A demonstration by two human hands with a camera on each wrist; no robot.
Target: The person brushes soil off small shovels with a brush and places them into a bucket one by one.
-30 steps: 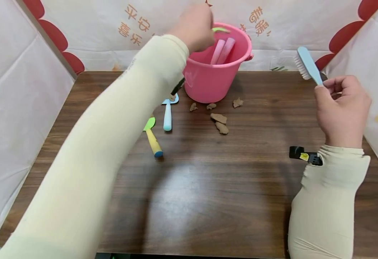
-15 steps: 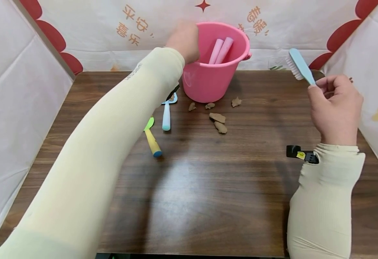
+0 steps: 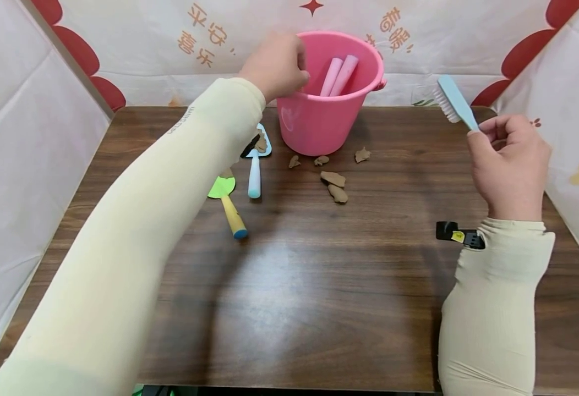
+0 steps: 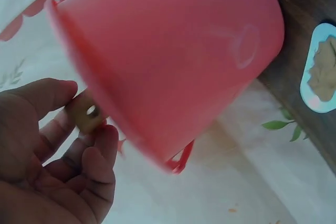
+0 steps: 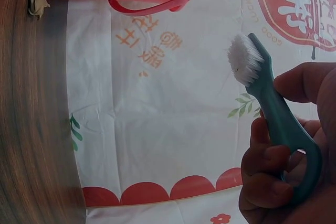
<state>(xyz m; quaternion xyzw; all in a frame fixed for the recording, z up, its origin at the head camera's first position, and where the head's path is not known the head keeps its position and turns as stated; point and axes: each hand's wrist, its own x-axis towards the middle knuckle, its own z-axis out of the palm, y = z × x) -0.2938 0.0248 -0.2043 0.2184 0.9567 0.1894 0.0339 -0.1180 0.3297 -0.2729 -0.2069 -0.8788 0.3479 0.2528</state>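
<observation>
My left hand (image 3: 276,66) is at the left rim of a pink bucket (image 3: 319,126). In the left wrist view, its thumb and fingers pinch a tan handle end with a hole (image 4: 84,115); the rest of that tool is hidden behind the bucket wall. My right hand (image 3: 512,165) holds a light-blue brush (image 5: 273,98) raised over the right side of the table, its white bristles (image 5: 244,61) facing left in the head view. Two pink handles (image 3: 338,77) lean inside the bucket.
Left of the bucket lie a light-blue toy shovel (image 3: 254,176) with brown pieces on its blade and a green toy shovel with a yellow handle (image 3: 232,217). Several brown clay-like pieces (image 3: 333,179) lie in front of the bucket. White printed cloth (image 3: 141,44) walls the table (image 3: 319,308).
My left hand has moved left and slightly down to the bucket's left rim. A green curved part seen inside the bucket is out of sight. The right hand with the brush shifted slightly left.
</observation>
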